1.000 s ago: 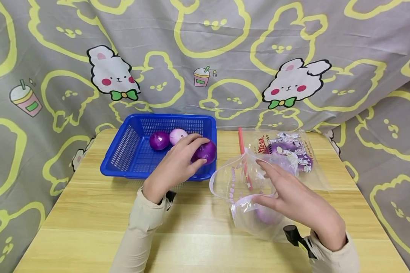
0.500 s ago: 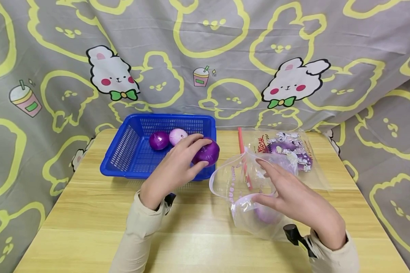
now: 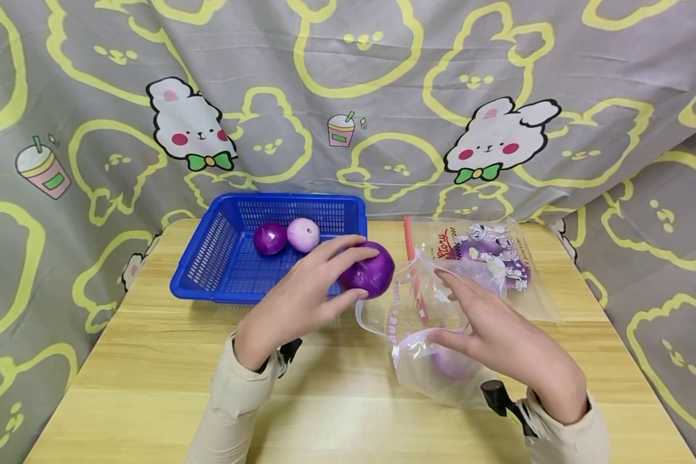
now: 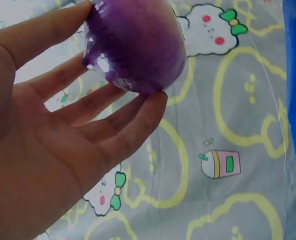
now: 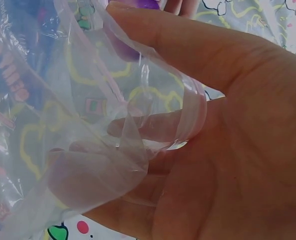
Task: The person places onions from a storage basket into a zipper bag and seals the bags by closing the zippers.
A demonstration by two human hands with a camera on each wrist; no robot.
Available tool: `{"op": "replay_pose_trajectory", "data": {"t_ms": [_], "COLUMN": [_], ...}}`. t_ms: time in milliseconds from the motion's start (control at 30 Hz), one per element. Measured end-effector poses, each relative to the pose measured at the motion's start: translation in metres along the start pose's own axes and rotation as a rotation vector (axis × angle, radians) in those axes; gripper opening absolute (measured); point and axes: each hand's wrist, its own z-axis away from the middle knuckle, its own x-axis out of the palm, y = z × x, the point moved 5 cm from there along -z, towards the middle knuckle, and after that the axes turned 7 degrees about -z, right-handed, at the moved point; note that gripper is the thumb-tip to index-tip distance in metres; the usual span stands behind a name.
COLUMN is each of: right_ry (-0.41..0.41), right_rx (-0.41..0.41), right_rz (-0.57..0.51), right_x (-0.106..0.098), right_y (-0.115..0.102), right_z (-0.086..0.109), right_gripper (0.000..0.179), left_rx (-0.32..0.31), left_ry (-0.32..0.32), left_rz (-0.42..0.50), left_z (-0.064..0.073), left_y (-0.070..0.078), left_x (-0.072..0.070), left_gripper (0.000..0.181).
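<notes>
My left hand (image 3: 301, 293) holds a red onion (image 3: 377, 274) by its fingertips and thumb, between the blue basket and the near bag. In the left wrist view the onion (image 4: 138, 45) has a shiny purple skin, and the fingers spread beneath it. My right hand (image 3: 510, 335) grips the rim of a clear plastic zip bag (image 3: 408, 374), its thumb and fingers spread at the wide mouth. Through the film, a purple onion (image 3: 454, 362) shows inside. The right wrist view has the fingers behind the bag film (image 5: 93, 175), partly blurred by it.
The blue basket (image 3: 205, 258) at back left holds a red onion (image 3: 270, 239) and a paler onion (image 3: 304, 234). Behind the near bag, another clear bag with a red slider strip (image 3: 410, 240) lies flat with purple contents. A patterned curtain (image 3: 383, 84) hangs behind the wooden table (image 3: 151, 386).
My left hand has lifted the red onion out of the basket and carried it right, to the edge of the bag's mouth. My right hand and the bag stay nearly still.
</notes>
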Motion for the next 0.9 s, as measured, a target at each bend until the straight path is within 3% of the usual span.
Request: {"op": "replay_pose_trajectory", "data": {"t_ms": [300,533,767,900], "right_ry": [-0.002,-0.002,0.01,0.018], "right_rx": [0.007,-0.008,-0.022,-0.032], "right_rz": [-0.01,-0.012,-0.014,-0.02], "right_x": [-0.002,-0.001,0.0,0.0], "right_y": [-0.001,-0.003,-0.006,-0.008], "right_z": [0.001,0.002,0.003,0.003], "right_gripper": [0.09,0.091,0.091,0.09], "left_rx": [0.064,0.126,0.142,0.148], "left_ry": [-0.041,-0.064,-0.109,-0.103], "left_rz": [0.081,0.069,0.051,0.001], "left_z": [0.0,-0.002,-0.006,-0.008], "left_y": [0.015,0.027,0.031,0.031], "left_x": [0.004,0.013,0.03,0.036], "left_gripper": [0.052,0.051,0.051,0.051]}}
